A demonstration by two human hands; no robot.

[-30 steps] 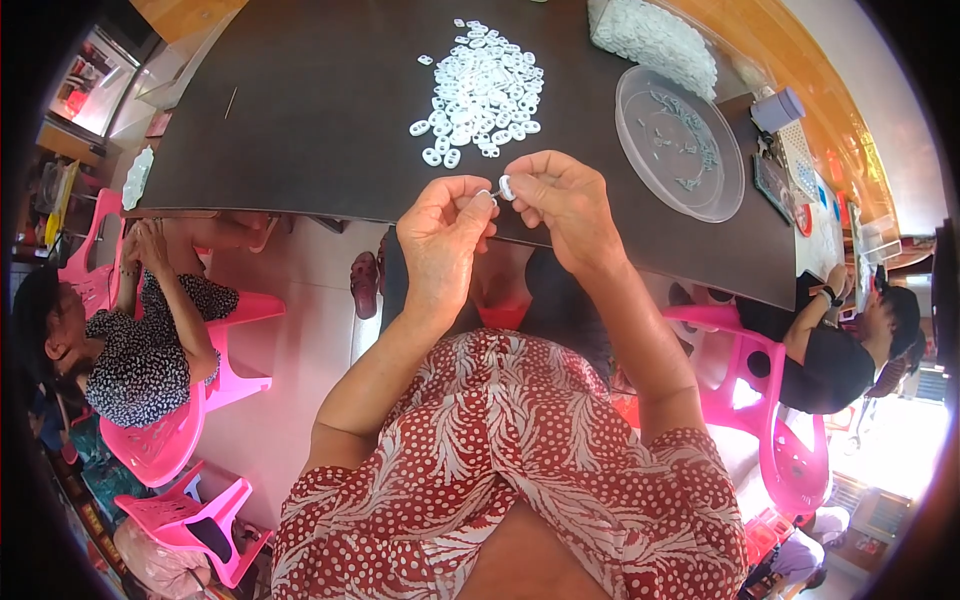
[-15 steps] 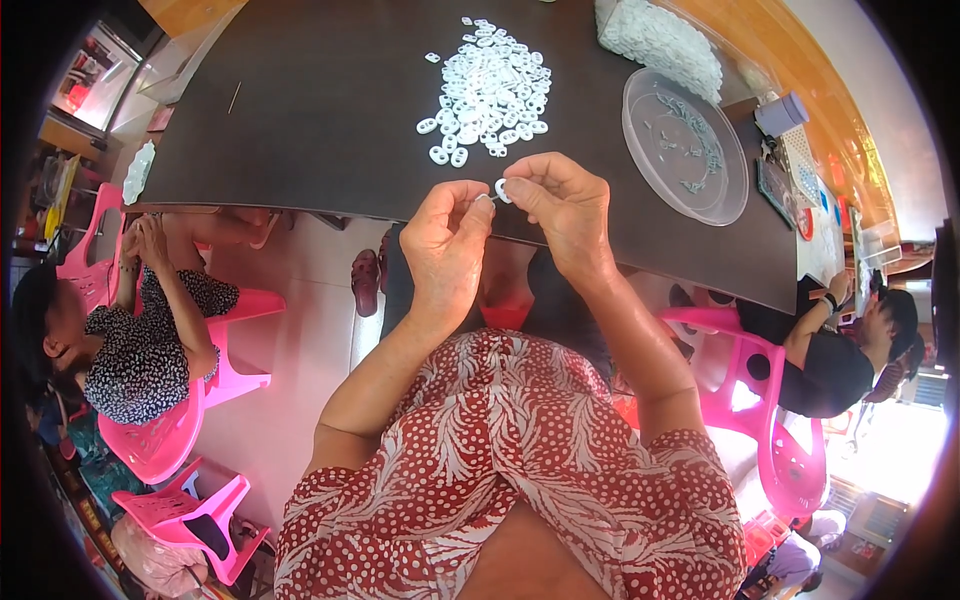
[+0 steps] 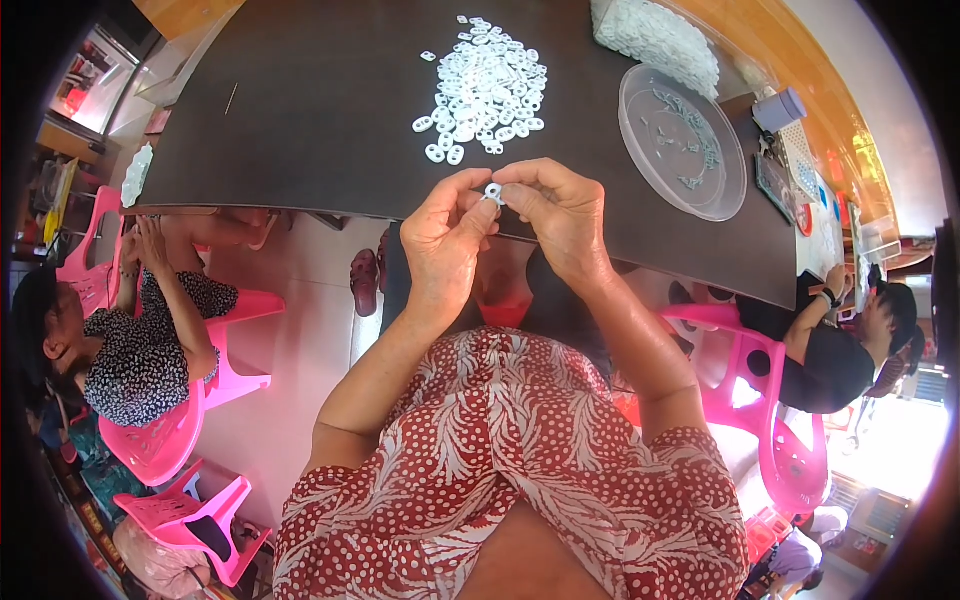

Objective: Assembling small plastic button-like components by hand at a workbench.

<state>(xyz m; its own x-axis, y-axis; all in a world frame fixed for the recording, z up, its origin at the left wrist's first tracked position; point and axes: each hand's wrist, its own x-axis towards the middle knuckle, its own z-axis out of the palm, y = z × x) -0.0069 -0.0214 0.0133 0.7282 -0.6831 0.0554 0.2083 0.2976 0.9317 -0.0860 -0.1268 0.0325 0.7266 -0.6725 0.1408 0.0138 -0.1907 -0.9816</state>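
My left hand [image 3: 443, 240] and my right hand [image 3: 562, 222] meet just over the table's near edge, both closed in a pinch. Between their fingertips is a small white oval piece with two holes [image 3: 493, 190], tilted up. A small pale bit shows at its lower end by the thumbs, too small to make out. Beyond my hands lies a heap of similar white two-holed oval pieces [image 3: 490, 85], with several loose ones at its near edge. The fingers below the piece are partly hidden behind my thumbs.
On the dark table [image 3: 310, 110], a round clear plastic tray [image 3: 640, 165] at right holds small pale green pieces. Behind it is a clear bag of pale pieces [image 3: 655, 45]. A thin stick [image 3: 231, 98] lies left. People sit on pink chairs [image 3: 155, 440] at both sides.
The white oval piece, earlier in my right hand and apart from the thin bit in my left, is now at both hands' fingertips. My hands have drawn together.
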